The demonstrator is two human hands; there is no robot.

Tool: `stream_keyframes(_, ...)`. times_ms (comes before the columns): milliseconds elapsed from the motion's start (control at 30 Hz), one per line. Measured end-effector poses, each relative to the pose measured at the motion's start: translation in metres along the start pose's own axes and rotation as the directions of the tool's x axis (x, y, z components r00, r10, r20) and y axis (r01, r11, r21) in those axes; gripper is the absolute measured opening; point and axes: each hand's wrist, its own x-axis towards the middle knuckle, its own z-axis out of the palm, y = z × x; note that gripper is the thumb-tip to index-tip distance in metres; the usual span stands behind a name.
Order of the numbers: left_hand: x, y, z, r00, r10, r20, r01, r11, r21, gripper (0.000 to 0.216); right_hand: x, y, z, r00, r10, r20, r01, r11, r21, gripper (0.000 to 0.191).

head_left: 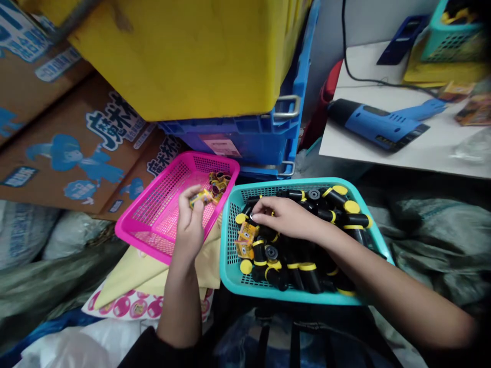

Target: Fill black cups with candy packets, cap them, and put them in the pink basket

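Observation:
My left hand (191, 221) hovers over the pink basket (161, 204), fingers closed on a small yellow and black toy piece (202, 198). A few similar pieces (218, 182) lie in the far right corner of the pink basket. My right hand (284, 217) reaches into the teal basket (230, 266), its fingertips pinched among the black cylinders with yellow caps (307, 266) at the basket's far left. What the fingers hold is hidden. Small orange printed pieces (247, 236) lie just below that hand.
A blue crate (245, 138) under a yellow crate (184, 56) stands behind the baskets. Cardboard boxes (76, 143) are stacked at left. A white table (402, 138) at right carries a blue power screwdriver (379, 125). Plastic bags and sacks lie around the baskets.

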Motion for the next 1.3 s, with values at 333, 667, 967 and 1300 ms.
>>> stream_keyframes(333, -0.014, -0.008, 0.012, 0.952, 0.197, 0.236, -0.254, 0.937, 0.240, 0.035, 0.018, -0.007, 0.057, 0.997, 0.055, 0.061, 0.000, 0.739, -0.674, 0.027)
stream_keyframes(667, -0.020, -0.010, 0.012, 0.972, 0.113, 0.205, -0.143, 0.980, 0.136, 0.023, 0.021, -0.003, 0.037, 0.985, 0.168, 0.027, -0.119, 0.792, -0.599, 0.023)
stream_keyframes(967, -0.034, 0.011, 0.028, 0.878, -0.326, 0.351, 0.449, 0.815, -0.366, 0.042, -0.016, -0.004, 0.013, 0.817, -0.558, -0.146, 0.436, 0.764, -0.475, 0.021)
stream_keyframes(1300, -0.038, 0.019, 0.044, 0.911, -0.241, 0.335, 0.358, 0.865, -0.351, 0.055, -0.012, 0.003, 0.010, 0.990, 0.076, -0.117, -0.031, 0.938, 0.346, 0.031)
